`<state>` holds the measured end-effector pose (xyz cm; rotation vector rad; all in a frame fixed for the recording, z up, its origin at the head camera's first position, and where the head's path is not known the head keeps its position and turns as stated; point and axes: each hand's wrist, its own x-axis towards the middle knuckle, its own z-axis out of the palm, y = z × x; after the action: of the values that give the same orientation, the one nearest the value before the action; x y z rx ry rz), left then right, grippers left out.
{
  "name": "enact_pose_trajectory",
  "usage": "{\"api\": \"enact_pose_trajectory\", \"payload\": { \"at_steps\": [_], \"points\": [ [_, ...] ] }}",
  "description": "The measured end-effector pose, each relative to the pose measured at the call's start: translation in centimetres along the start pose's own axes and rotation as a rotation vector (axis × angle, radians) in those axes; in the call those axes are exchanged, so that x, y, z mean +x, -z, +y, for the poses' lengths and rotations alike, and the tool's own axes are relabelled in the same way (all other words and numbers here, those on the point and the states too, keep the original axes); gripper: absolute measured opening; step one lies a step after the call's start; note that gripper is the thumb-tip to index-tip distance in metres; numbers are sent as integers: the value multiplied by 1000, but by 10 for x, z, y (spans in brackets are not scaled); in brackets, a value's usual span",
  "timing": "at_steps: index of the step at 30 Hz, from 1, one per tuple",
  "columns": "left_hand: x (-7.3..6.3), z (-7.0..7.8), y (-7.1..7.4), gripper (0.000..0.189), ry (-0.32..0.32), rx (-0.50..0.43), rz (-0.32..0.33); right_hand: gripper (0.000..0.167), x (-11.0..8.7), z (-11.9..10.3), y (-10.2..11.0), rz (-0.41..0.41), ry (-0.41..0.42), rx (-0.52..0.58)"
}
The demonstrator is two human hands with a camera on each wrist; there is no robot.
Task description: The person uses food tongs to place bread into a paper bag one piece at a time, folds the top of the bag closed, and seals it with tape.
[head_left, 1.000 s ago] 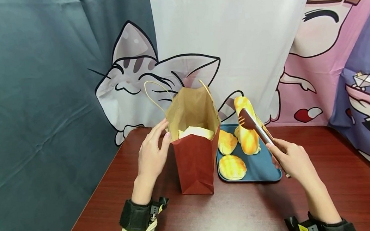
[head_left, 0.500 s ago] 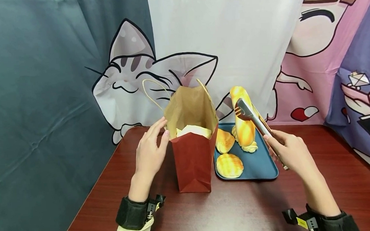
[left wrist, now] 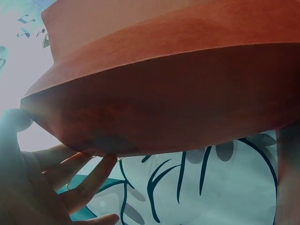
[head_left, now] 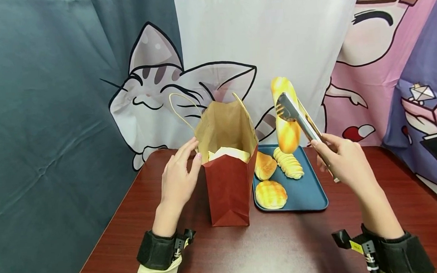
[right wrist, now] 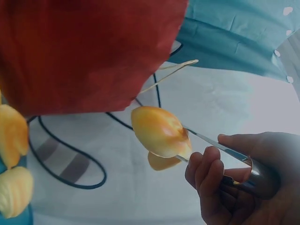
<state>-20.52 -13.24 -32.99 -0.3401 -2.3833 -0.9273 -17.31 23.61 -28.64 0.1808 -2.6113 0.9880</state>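
Observation:
My right hand (head_left: 345, 162) grips metal tongs (head_left: 304, 125), and their tips clamp a long golden bread loaf (head_left: 288, 138). The loaf stands nearly upright in the air above the blue tray (head_left: 312, 197). A red paper bag (head_left: 227, 194) with a tan inside and cord handles stands open at the top, left of the tray. Something pale yellow (head_left: 228, 153) shows in its mouth. My left hand (head_left: 177, 178) is at the bag's left side, fairly straight fingers (left wrist: 91, 185) touching it near the rim and the thumb by the front corner.
On the tray lie a round bun (head_left: 271, 195), a golden bun (head_left: 264, 166) and a ridged twisted roll (head_left: 288, 163). Bag and tray stand on a dark red wooden table (head_left: 278, 254). A printed cartoon curtain (head_left: 291, 36) hangs behind the table's far edge.
The tongs and the long loaf have risen from low over the tray, uncovering the twisted roll beneath. My left hand stays at the bag's side.

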Motion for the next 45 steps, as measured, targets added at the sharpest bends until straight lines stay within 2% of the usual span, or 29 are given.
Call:
{"api": "enact_pose_trajectory", "payload": {
  "at_steps": [16,22,29,37,41,45],
  "points": [
    [0,3,2,46,0,14,-19,41,22,-59,10,102,92,33],
    [0,2,1,47,10,14,-22,39,26,-81,4,124,143,106],
    [-1,1,-1,47,18,10,-27,32,23,-102,-14,138,224,103],
    [-2,1,-1,46,27,5,-22,20,6,-103,-46,98,332,54],
    [-2,2,0,47,26,-2,-20,25,-3,-96,-58,68,303,1],
    [-3,2,2,47,31,-1,-21,27,-9,-90,-61,68,264,-46]
  ]
}}
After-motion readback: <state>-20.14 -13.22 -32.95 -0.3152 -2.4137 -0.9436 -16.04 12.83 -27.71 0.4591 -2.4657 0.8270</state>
